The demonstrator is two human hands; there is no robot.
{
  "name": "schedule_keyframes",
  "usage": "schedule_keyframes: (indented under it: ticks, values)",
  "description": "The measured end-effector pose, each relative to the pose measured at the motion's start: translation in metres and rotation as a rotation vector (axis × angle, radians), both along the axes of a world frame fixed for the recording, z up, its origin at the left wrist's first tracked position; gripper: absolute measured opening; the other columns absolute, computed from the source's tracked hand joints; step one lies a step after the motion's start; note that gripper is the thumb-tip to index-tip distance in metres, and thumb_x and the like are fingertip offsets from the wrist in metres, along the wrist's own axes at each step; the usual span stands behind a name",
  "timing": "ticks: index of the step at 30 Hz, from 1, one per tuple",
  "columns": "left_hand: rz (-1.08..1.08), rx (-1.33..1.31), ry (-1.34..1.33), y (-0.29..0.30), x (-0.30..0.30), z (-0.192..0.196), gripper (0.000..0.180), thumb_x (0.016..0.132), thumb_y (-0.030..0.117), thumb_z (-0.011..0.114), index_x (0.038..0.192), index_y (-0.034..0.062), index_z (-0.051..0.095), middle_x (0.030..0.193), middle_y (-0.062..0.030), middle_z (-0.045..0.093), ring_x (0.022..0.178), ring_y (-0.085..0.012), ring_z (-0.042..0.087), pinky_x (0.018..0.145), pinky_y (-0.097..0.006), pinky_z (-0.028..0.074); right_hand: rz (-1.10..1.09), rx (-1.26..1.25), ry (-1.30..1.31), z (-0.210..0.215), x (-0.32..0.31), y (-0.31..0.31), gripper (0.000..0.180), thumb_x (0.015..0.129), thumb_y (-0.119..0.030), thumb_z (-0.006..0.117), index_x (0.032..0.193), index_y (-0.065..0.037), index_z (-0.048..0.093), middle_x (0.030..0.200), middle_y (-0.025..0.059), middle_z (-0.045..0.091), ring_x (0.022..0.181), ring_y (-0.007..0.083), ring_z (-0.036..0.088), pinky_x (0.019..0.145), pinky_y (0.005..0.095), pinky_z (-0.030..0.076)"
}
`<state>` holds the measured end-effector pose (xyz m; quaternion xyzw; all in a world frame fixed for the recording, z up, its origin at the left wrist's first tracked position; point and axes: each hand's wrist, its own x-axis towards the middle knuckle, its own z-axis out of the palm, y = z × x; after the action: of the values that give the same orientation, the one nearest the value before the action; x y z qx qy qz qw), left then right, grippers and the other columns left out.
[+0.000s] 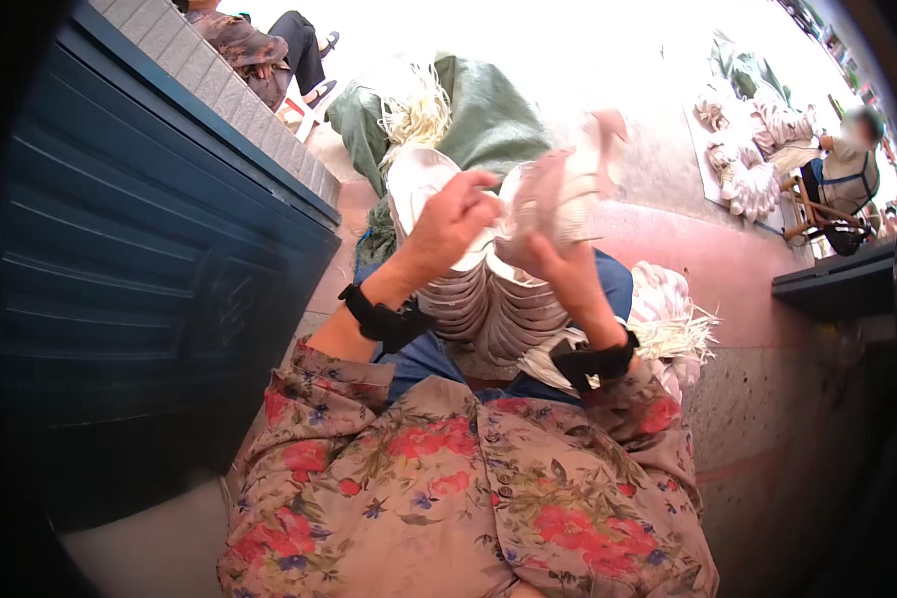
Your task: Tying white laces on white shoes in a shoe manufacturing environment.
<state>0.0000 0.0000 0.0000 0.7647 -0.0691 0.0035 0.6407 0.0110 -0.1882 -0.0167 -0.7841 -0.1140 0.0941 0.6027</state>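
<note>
My right hand [565, 271] grips a pale pinkish-white shoe upper [566, 199], lifted above my lap and smeared by motion. Just left of it, my left hand [450, 225] has its fingers curled together; whatever they pinch, if anything, is too small to make out. Below both hands, a nested stack of similar shoe uppers [468, 309] rests in two columns between my knees. The far left end of that stack shows a white, open upper [421, 184].
A bundle of pale laces [417, 108] lies on a green sack [488, 115] ahead. More laces [676, 337] and bundled uppers [663, 289] are by my right knee. A dark blue panel [159, 289] stands at left. Other people sit far left and far right, near further piles [749, 179].
</note>
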Motion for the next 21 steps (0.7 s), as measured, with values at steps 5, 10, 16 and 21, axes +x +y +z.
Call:
schedule_keyframes:
  ticks: [5,10,16,21]
  values:
    - [-0.045,0.783,-0.249,0.011,-0.014,-0.117,0.018,0.068,0.004,0.047,0.084,0.0008,0.056,0.076,-0.0197,0.055,0.08,-0.0333,0.053,0.068,-0.04,0.043,-0.11,0.552,0.134,-0.024,-0.009,-0.05,0.033,0.081,-0.013,0.055,0.109,0.002,0.049,0.097,0.0032,0.055,0.084,0.0108,0.051,0.073,0.0245,0.042]
    - [0.044,1.06,-0.402,-0.003,-0.022,-0.145,0.006,0.072,0.015,0.051,0.071,0.0096,0.053,0.068,-0.0071,0.055,0.071,-0.0248,0.054,0.064,-0.039,0.04,-0.101,0.539,0.275,-0.007,-0.03,-0.056,0.033,0.074,-0.009,0.058,0.103,0.005,0.053,0.094,0.0064,0.059,0.083,0.0138,0.055,0.074,0.0271,0.043]
    - [0.129,0.734,-0.15,0.021,-0.001,-0.15,0.009,0.076,0.014,0.047,0.08,0.0085,0.053,0.065,-0.0097,0.055,0.063,-0.0302,0.056,0.058,-0.041,0.042,-0.109,0.786,0.368,-0.004,-0.014,-0.057,0.039,0.074,-0.006,0.057,0.111,0.004,0.047,0.104,0.0091,0.055,0.092,0.0167,0.053,0.081,0.0286,0.041]
    - [0.42,0.462,-0.137,0.041,0.019,-0.115,0.01,0.082,0.011,0.046,0.082,0.0038,0.052,0.072,-0.0208,0.052,0.068,-0.0392,0.052,0.056,-0.046,0.041,-0.029,0.879,0.396,0.026,0.015,-0.042,0.039,0.076,-0.003,0.055,0.113,0.002,0.045,0.106,0.0089,0.054,0.096,0.0179,0.053,0.083,0.0288,0.041]
